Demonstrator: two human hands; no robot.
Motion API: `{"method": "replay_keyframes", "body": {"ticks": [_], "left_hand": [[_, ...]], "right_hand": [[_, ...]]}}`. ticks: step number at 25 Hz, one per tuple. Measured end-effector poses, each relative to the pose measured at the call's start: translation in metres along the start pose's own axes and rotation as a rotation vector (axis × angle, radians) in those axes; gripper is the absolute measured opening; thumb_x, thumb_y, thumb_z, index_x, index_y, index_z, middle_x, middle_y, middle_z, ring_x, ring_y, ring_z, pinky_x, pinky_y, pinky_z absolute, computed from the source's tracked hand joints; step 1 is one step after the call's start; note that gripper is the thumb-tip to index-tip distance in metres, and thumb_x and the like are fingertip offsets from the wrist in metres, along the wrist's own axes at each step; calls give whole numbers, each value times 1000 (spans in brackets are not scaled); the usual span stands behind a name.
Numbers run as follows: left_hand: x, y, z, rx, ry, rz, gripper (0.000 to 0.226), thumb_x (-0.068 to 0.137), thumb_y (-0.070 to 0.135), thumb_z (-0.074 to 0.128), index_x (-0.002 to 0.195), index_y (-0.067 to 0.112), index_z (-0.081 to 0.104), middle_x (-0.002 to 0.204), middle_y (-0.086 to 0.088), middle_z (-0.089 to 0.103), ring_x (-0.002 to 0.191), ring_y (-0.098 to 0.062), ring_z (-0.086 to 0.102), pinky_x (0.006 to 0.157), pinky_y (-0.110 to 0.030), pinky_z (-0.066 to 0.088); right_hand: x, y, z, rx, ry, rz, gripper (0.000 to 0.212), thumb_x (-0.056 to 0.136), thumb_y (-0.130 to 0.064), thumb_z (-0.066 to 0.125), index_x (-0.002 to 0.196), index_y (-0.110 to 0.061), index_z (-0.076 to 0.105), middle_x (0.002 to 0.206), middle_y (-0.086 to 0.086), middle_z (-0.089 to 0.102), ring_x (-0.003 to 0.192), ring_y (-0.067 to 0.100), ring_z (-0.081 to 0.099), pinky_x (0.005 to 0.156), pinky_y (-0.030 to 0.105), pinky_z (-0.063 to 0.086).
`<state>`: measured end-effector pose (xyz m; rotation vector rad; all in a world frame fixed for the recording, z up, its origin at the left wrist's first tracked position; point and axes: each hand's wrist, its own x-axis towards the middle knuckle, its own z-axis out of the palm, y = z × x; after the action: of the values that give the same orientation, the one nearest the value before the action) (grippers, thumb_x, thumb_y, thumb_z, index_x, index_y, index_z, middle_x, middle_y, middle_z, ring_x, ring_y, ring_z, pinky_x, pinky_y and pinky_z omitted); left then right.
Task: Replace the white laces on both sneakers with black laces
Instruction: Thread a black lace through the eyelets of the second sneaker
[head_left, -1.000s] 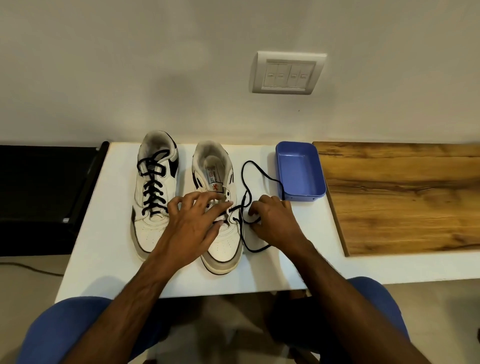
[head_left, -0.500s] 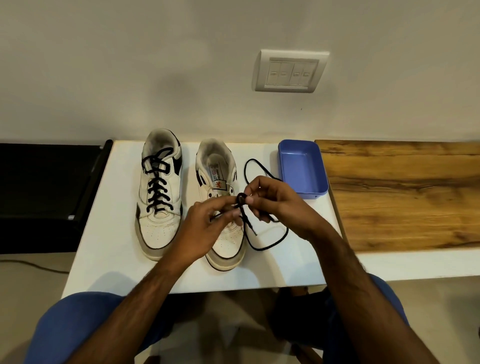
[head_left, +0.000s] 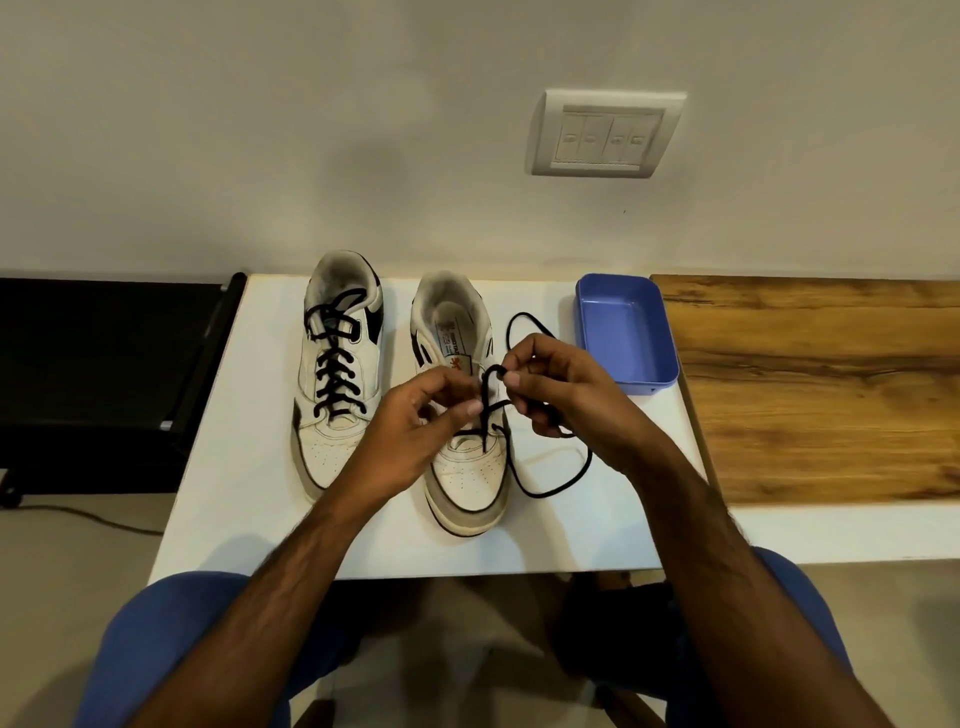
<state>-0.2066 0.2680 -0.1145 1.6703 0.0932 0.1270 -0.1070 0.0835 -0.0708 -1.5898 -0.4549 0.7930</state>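
Two white sneakers stand side by side on the white table, toes toward me. The left sneaker is fully laced in black. The right sneaker has only its lowest eyelets threaded with a black lace, whose slack loops over the table to the shoe's right. My left hand and my right hand are raised just above the right sneaker's tongue. Each pinches a strand of the black lace, and the strands meet between my fingertips. No white lace is visible.
A blue plastic tray sits right of the sneakers, beside a wooden board covering the table's right part. A wall with a switch plate rises behind. A black stand is at the left.
Both hands rose from the right sneaker, lifting the black lace strands off it. They now pinch the lace a little higher and closer together above the tongue.
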Motion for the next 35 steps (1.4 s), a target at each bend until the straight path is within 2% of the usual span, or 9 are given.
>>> {"method": "replay_keyframes", "body": {"ticks": [5,9,12,15,19,23,27,30,35], "left_hand": [[-1,6,-2,-144,22,-43,13,101,2,48,100,8,59,87,-1,73,81,-13,67,68,-18,49],[1,4,-3,-99,120,-40,17,101,-2,51,103,9,64,80,10,70,68,-6,59,61,-15,47],[4,0,-5,-52,221,-31,13,96,3,63,101,15,67,81,8,70,74,-6,63,68,-20,50],[2,-3,-4,62,257,19,22,87,9,77,102,22,67,78,1,64,73,-19,62,70,-37,55],[2,-3,-6,66,269,51,35,78,7,84,102,25,66,73,-6,61,69,-38,58,67,-43,53],[3,-3,-4,65,293,54,23,86,5,76,101,19,66,81,-6,65,73,-24,65,72,-42,56],[5,-14,-15,564,227,213,24,102,14,57,125,19,64,98,1,56,86,-14,58,76,-24,48],[5,-21,-16,902,85,249,28,104,17,52,131,18,60,99,-1,50,87,-17,53,73,-32,48],[6,-18,-23,766,93,179,12,101,24,61,110,17,59,92,1,57,83,-16,57,70,-35,51]], "right_hand": [[1,12,-1,39,84,-6,4,99,-6,57,101,-2,58,72,8,59,57,13,48,49,23,39],[4,21,-4,-6,135,3,5,99,-2,56,101,1,57,79,11,67,59,16,57,53,25,45],[10,24,4,-154,131,-61,24,96,-5,62,119,-12,60,111,1,69,83,12,68,69,26,56],[12,25,18,-289,26,-164,46,90,-19,75,131,-27,58,128,-6,59,105,10,64,83,27,57],[15,31,37,-232,5,-160,32,85,-16,80,116,-20,70,99,0,75,90,13,72,83,27,58],[19,32,36,-208,88,-140,17,86,-9,77,97,-22,77,85,-1,77,78,13,73,72,21,56],[19,37,22,-440,212,-131,9,90,-13,74,97,-17,79,85,-6,74,73,9,67,63,18,51],[21,43,28,-676,243,-186,7,90,-22,74,95,-21,77,92,-9,66,77,8,62,71,32,54],[24,52,46,-836,291,-271,9,90,-26,73,97,-22,76,94,-6,55,86,12,56,69,35,53]]}}
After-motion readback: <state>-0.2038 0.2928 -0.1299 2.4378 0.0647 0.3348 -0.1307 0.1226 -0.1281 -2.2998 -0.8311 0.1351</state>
